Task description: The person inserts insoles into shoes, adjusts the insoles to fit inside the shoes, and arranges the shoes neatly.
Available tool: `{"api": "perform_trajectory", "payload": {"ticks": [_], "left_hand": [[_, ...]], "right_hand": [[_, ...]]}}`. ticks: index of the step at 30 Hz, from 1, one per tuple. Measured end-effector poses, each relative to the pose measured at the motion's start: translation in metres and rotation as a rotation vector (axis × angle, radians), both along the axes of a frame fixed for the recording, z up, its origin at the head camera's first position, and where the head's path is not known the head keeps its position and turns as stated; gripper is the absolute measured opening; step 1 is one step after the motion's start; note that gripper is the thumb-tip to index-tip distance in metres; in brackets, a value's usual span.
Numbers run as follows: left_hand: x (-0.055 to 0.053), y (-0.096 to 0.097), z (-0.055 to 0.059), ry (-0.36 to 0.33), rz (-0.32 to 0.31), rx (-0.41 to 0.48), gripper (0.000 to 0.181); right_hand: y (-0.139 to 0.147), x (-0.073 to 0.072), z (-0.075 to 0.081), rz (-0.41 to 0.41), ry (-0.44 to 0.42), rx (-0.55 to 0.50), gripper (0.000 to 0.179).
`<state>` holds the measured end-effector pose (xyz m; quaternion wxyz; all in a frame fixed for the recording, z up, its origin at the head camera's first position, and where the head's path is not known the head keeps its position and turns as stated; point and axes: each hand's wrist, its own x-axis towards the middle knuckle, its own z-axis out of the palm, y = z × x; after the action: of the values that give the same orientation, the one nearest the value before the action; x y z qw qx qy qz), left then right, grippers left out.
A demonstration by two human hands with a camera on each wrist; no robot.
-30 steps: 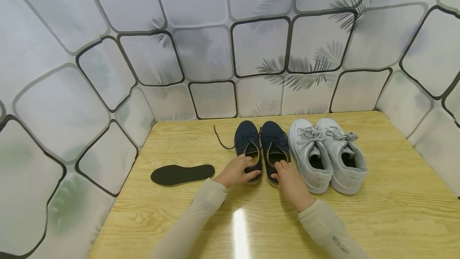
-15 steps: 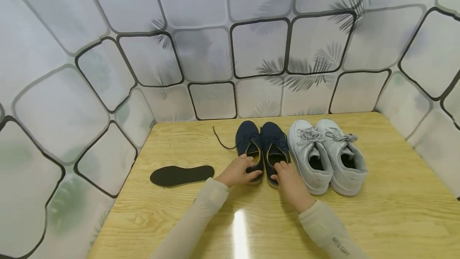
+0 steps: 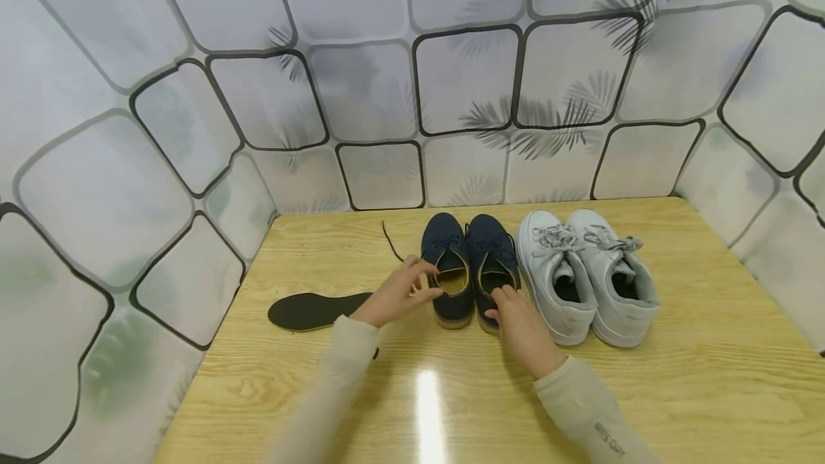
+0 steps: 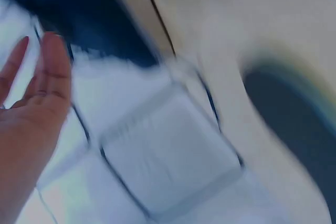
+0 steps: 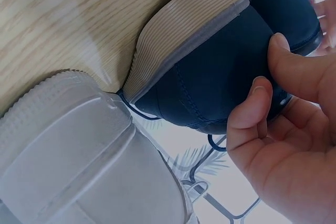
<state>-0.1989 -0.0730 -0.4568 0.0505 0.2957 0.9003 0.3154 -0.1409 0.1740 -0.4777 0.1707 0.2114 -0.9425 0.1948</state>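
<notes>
Two navy lace-up shoes stand side by side, toes toward the back wall. My right hand [image 3: 523, 328] pinches the heel of the right navy shoe [image 3: 488, 231], with fingers over its collar. In the right wrist view the thumb lies against the outside of that shoe's dark heel [image 5: 210, 66]. My left hand [image 3: 401, 293] holds nothing; its parted fingers are at the left side of the left navy shoe [image 3: 454, 308]. The tan inside of that shoe shows. A black insole [image 3: 309, 311] lies on the table, partly hidden behind the left hand.
A pair of white sneakers, the nearer one [image 3: 548, 263] beside the navy pair and the other [image 3: 612, 271] further right, stands on the wooden table [image 3: 722, 321]. A loose dark lace [image 3: 390, 240] trails left of the navy shoes. Patterned cloth walls [image 3: 380, 92] enclose the table.
My left hand has let go of the left navy shoe's heel and moved left and slightly back, its fingers now spread. The right hand stays on the right shoe's heel.
</notes>
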Motion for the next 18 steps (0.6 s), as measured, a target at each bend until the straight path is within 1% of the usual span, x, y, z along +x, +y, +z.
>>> {"api": "perform_trajectory", "payload": {"ticks": [2,3,4,6,8,10,11,13,15,18], "left_hand": [[-0.002,-0.027,0.007,0.001,0.079,-0.036,0.036],[-0.002,-0.041,0.01,-0.002,0.116,-0.083,0.035],[-0.002,-0.055,0.013,-0.022,0.159,-0.136,0.036],[-0.001,-0.08,0.014,-0.083,0.229,-0.264,0.039],[0.002,-0.101,0.013,-0.154,0.283,-0.382,0.046],[0.005,-0.116,0.009,-0.218,0.336,-0.46,0.051],[0.006,-0.121,0.006,-0.235,0.353,-0.481,0.052],[0.008,-0.129,0.001,-0.246,0.378,-0.497,0.049],[0.009,-0.134,-0.003,-0.24,0.392,-0.489,0.045],[0.007,-0.137,-0.007,-0.207,0.4,-0.466,0.038]], "right_hand": [[0.0,0.0,-0.001,-0.001,0.003,-0.005,0.019],[0.0,0.0,-0.001,-0.003,0.004,-0.008,0.019],[0.0,0.0,-0.002,-0.004,0.004,-0.009,0.019],[0.0,0.0,-0.003,-0.009,0.004,-0.013,0.02],[0.0,0.0,-0.004,-0.014,0.004,-0.018,0.02],[-0.001,0.001,-0.005,-0.013,0.004,-0.022,0.02],[-0.001,0.001,-0.005,-0.014,0.005,-0.022,0.021],[-0.001,0.001,-0.005,-0.013,0.007,-0.023,0.021],[-0.001,0.001,-0.005,-0.013,0.007,-0.023,0.021],[-0.001,0.0,-0.005,-0.017,0.002,-0.027,0.021]]}}
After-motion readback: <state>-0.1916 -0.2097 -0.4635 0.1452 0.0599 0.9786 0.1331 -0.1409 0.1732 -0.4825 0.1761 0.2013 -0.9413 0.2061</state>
